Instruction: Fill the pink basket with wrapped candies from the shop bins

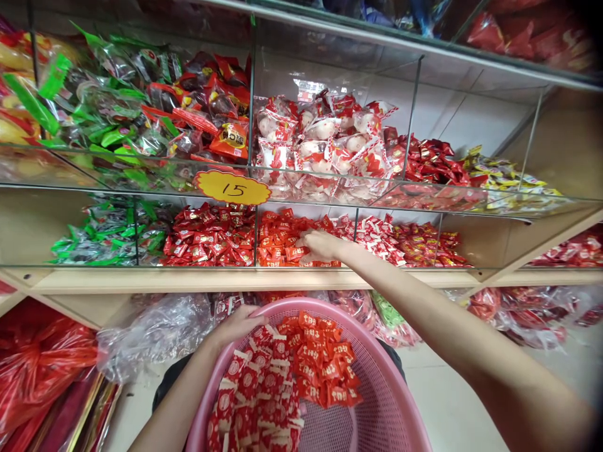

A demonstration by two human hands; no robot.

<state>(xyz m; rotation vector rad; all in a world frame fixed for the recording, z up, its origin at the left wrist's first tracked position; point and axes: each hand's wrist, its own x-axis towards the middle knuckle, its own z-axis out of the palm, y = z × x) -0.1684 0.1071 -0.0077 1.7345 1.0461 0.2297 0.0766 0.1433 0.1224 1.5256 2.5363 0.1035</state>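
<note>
A pink perforated basket (pixel 384 376) is at the bottom centre, with dark red-and-white wrapped sweets (pixel 254 392) on its left side and orange-red packets (pixel 325 361) toward the back. My left hand (pixel 240 323) lies over the basket's left back rim, its fingers closed on it. In the lower shelf compartment, my right hand (pixel 318 246) reaches among orange-red packets (pixel 277 235), fingers bent down at the pile. Whether anything is between those fingers is hidden.
Glass dividers and a front pane edge the shelves. A yellow tag (pixel 234 188) marked 15 hangs above the lower row. Plastic bags (pixel 151 333) lie under the wooden ledge (pixel 188 282); a red bag (pixel 47 358) stands at left.
</note>
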